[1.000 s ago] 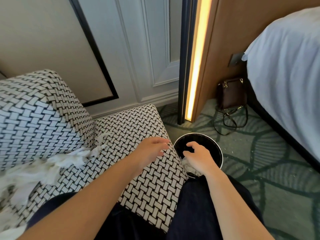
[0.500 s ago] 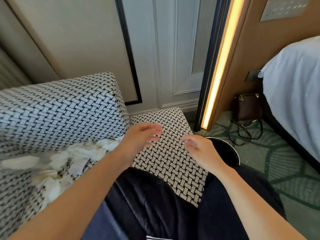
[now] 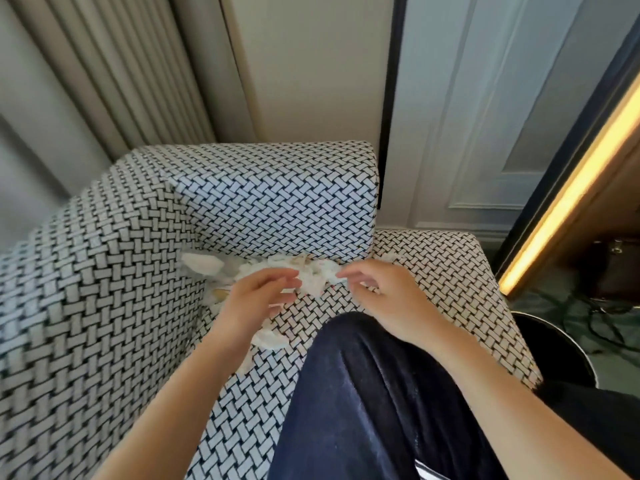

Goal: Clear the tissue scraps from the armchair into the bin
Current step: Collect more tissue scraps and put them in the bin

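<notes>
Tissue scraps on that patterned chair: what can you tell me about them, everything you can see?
The tissue scraps are white, torn, crumpled paper, some with yellowish marks. Most lie heaped in the crease where the armchair seat meets its back. One scrap lies nearer, beside the left wrist. The left hand rests its fingers on the heap. The right hand reaches its edge, but I cannot tell whether it pinches a scrap.

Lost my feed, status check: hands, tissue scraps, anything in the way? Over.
Left hand open over the tissue scraps; right hand at their edge, grip unclear. Scraps heaped in the armchair, at back crease. Bin to the right, path unobstructed.
</notes>
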`<state>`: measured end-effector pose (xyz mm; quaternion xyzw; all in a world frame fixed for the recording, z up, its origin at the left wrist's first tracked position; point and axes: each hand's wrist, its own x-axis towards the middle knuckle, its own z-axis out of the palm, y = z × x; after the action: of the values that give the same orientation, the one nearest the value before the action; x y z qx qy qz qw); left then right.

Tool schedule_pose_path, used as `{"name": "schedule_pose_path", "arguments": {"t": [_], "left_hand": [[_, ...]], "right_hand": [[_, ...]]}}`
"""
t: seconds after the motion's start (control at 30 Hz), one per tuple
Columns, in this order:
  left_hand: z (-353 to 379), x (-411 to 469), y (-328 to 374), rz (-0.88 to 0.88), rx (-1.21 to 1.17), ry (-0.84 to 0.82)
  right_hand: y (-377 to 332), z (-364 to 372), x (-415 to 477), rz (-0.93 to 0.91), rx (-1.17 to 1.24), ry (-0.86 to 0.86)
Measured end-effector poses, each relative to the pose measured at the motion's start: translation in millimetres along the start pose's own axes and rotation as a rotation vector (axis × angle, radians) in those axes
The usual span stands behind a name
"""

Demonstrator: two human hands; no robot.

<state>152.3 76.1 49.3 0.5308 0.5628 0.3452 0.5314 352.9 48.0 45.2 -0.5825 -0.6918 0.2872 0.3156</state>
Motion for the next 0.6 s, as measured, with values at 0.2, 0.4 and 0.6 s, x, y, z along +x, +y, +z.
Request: {"name": "schedule_pose_path", "arguments": {"t": [0.2,0.4,0.6], "left_hand": [[-43.9,-3.9,-43.5,-0.138,-0.078,0.182],[-61.3,-7.7,-75.7,-0.256,-0.168,0.28],[-65.0,-13.6,-101.3,-0.332,-0.195,0.312]], "right_hand": [[-29.7,57.3,24.3,-0.092,0.016,-0.153],[-32.6,113.6,38.6,-0.109,-0.159,-0.379],[-20.5,156.2,32.5,-0.173,-0.423,-0.589]]}}
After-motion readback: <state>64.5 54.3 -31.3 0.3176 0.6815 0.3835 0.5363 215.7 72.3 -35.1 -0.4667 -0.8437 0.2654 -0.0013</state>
